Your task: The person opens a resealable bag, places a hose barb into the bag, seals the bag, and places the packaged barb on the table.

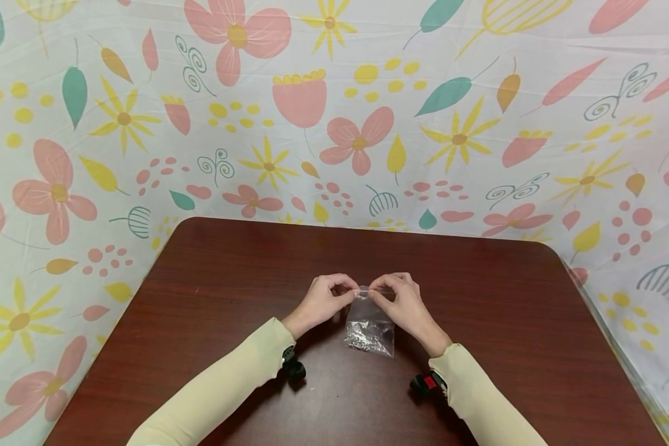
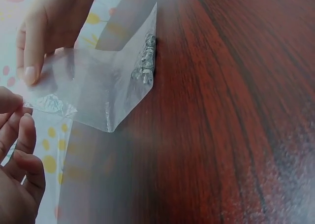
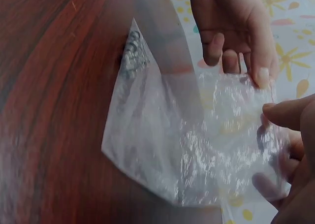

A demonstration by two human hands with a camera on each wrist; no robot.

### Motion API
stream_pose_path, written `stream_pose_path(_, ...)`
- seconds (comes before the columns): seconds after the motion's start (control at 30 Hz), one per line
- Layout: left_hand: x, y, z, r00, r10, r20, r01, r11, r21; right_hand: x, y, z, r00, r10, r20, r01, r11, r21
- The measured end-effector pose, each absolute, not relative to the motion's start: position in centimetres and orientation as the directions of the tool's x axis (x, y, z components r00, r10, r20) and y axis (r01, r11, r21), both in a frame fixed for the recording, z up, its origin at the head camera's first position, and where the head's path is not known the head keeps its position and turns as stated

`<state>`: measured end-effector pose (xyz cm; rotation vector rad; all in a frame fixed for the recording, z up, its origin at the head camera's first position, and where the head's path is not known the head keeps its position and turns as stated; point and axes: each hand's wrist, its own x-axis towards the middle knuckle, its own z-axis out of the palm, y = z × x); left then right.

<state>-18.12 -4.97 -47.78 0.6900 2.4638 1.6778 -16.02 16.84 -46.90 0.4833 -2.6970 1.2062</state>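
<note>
A clear plastic zip bag (image 1: 370,331) stands partly upright over the table, its lower end touching the wood. Small shiny metal pieces (image 2: 146,61), perhaps screws, are gathered at its bottom; their exact kind is hard to make out. My left hand (image 1: 324,298) pinches the left part of the bag's top edge between thumb and forefinger. On the other side, my right hand (image 1: 406,306) pinches the same edge, close to the left fingertips. In the right wrist view, fingers of my right hand (image 3: 298,145) show through the film behind the bag.
Beneath the bag is a dark reddish-brown wooden table (image 1: 245,260) with rounded far corners. A white cloth printed with flowers and leaves (image 1: 357,142) hangs behind it and along both sides. Black wrist cameras (image 1: 294,370) sit under the pale yellow sleeves (image 1: 223,378).
</note>
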Motion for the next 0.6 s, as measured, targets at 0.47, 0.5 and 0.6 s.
stream_pose_path(0.47, -18.1, -4.9, -47.6, -0.901, 0.393, 0.183, 0.308, 0.284, 0.908, -16.0, 17.7, -46.7, -0.937, -0.202, 0.285, -0.349, 0.576, -0.739)
stream_pose_path(0.5, -18.1, -4.9, -47.5, -0.901, 0.394, 0.179, 0.305, 0.283, 0.909, -16.0, 17.8, -46.7, -0.941, -0.200, 0.272, -0.337, 0.576, -0.745)
stream_pose_path(0.6, -18.1, -5.0, -47.6, -0.900, 0.398, 0.180, 0.306, 0.280, 0.910, -15.9, 18.0, -46.7, -0.948, -0.200, 0.249, -0.319, 0.578, -0.751)
